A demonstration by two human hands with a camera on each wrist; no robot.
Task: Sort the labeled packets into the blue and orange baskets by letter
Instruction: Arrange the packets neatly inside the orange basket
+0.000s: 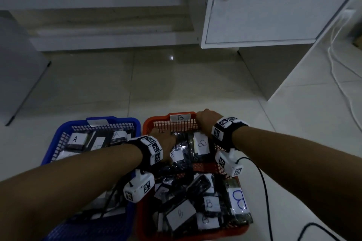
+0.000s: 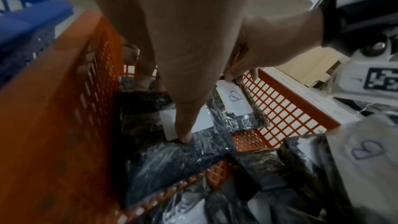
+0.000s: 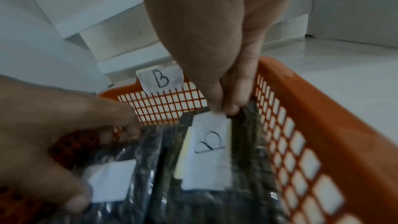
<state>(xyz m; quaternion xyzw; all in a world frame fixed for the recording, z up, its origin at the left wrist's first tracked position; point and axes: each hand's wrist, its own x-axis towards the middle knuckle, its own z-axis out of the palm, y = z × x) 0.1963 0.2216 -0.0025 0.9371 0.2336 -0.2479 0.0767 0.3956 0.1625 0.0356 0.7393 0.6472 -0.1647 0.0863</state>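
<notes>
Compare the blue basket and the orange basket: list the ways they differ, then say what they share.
The blue basket sits left; the orange basket sits right. Packets in the blue basket show A labels; packets in the orange basket show B. The orange basket's far rim tag reads B; the blue basket's tag is unreadable. Both hands, left hand and right hand, reach into the orange basket, none into the blue. Both are lattice-walled plastic baskets on the floor.

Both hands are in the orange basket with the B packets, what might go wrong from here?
The right hand only pinches the far edge of a B packet, so slick wrap may slip from that grip. The left hand rests on a neighbouring packet and might drag it. The orange basket looks crowded; packets could spill.
</notes>
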